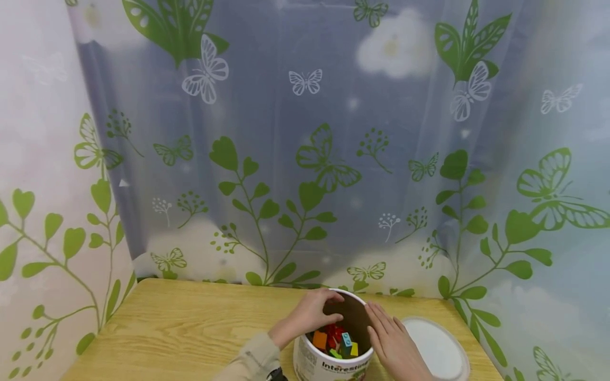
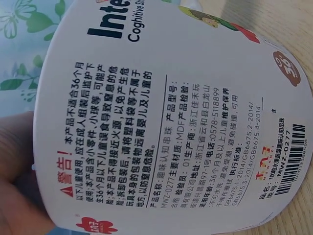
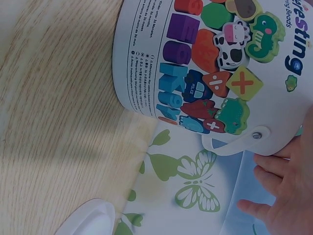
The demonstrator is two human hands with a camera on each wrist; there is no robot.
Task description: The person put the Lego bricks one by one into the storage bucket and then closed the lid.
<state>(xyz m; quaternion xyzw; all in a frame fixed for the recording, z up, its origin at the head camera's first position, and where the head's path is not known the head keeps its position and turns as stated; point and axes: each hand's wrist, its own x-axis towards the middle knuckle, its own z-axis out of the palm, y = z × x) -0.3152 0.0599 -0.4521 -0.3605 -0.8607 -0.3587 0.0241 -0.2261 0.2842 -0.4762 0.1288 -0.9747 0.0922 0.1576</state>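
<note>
A white cardboard bucket [image 1: 329, 369] with printed labels stands on the table, its mouth facing up toward the head view. Inside lie colourful small toy beads [image 1: 335, 338], in red, orange, blue, yellow and green. My left hand [image 1: 312, 312] reaches over the left rim, fingers and thumb bent apart above the beads with nothing visible between them. Against the right rim rests my right hand [image 1: 393, 341], its fingers straight. In the right wrist view, the right hand [image 3: 283, 181] is at the bucket's upper side, near the handle [image 3: 220, 147].
A round white lid [image 1: 440, 349] lies on the wooden table [image 1: 190, 323], to the right of the bucket. Behind the table hangs a curtain [image 1: 267, 106] printed with butterflies and leaves.
</note>
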